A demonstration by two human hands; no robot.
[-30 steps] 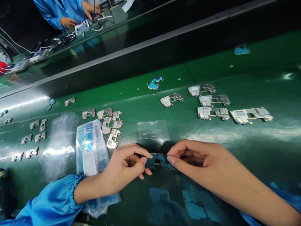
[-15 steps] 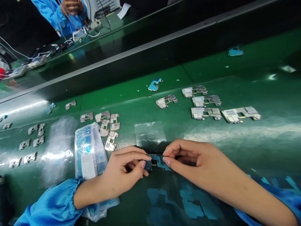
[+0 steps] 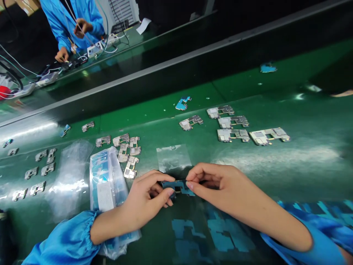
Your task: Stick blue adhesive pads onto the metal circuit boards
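My left hand (image 3: 143,200) grips the left end of a phone circuit board (image 3: 179,188) between thumb and fingers. The board's upper face carries blue film. My right hand (image 3: 223,184) has thumb and index finger pinched at the board's right end; whether they hold the film or the board itself is hard to see. Just beyond the board lies a small clear plastic piece (image 3: 173,158). Nearer to me, a sheet with blue cut-out film shapes (image 3: 224,230) lies below my right forearm. Beside my left wrist is a clear bag (image 3: 103,173) of blue film sheets.
Silvery circuit boards (image 3: 234,135) lie to the right, with more boards (image 3: 131,167) on the left. A blue-covered board (image 3: 183,103) sits farther back. Crumpled clear plastic (image 3: 70,176) lies left of the bag. Across the raised ledge (image 3: 154,68), a co-worker's hands (image 3: 82,27) show among cables.
The view has shifted slightly. Both my hands stay at the board with little visible change. Across the ledge, the co-worker's hands have separated, one now down at the table.
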